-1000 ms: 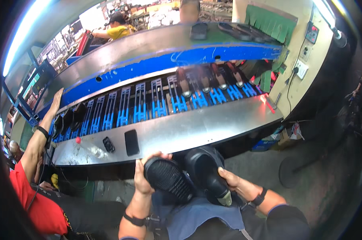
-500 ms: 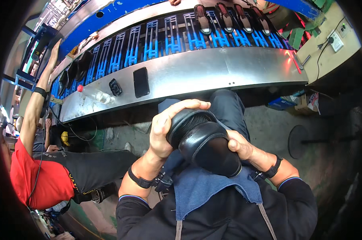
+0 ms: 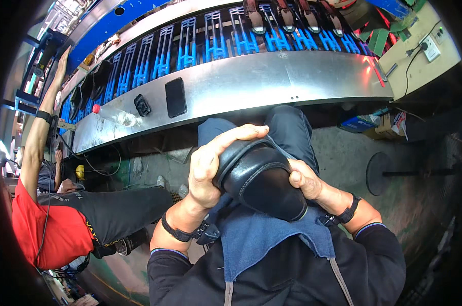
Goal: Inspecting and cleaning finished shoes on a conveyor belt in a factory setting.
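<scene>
Black shoe (image 3: pixel 264 181) sits over my lap on the blue apron (image 3: pixel 264 239); I see my left hand (image 3: pixel 210 168) wrapped closed across its top and my right hand (image 3: pixel 303 178) clasped against its side. Beyond, a plastic bottle (image 3: pixel 116 116) lies on the metal bench (image 3: pixel 272 81).

Black shoe (image 3: pixel 264 181) glossy smooth leather; apron (image 3: pixel 261 239) matt blue cloth; bench (image 3: pixel 272 84) brushed metal

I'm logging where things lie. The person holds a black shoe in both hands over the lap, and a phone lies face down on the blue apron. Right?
Not quite. The phone lies on the metal conveyor ledge, not on the blue apron, as the head view shows. Left hand and right hand do hold the black shoe over the lap.
</scene>
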### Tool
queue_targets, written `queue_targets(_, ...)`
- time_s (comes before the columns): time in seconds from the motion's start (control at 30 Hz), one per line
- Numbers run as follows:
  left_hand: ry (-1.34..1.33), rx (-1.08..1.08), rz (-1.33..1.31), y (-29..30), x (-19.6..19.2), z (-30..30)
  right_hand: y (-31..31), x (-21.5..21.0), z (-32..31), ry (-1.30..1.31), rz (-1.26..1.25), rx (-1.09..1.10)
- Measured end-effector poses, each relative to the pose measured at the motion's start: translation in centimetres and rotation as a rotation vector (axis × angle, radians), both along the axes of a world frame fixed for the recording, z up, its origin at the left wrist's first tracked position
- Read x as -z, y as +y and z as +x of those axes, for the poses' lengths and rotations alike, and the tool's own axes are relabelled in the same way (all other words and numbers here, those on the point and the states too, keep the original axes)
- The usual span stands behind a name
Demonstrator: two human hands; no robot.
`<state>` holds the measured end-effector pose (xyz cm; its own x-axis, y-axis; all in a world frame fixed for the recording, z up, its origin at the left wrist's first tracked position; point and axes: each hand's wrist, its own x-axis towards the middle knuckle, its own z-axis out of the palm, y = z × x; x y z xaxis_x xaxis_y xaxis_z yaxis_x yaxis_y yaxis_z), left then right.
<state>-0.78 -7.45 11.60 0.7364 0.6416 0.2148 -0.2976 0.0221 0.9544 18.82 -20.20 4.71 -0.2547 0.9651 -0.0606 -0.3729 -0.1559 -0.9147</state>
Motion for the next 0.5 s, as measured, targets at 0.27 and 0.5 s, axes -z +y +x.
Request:
queue_targets(0.27,0.009,0.032,0.062,-0.3,0.02,-0.32,-0.47,0.28,-0.16,-0.022,0.009,-0.006)
queue_targets(0.5,0.0,0.037,0.022,-0.78,-0.02,-0.16,-0.83,0.6,-0.04,-0.008,0.006,-0.023)
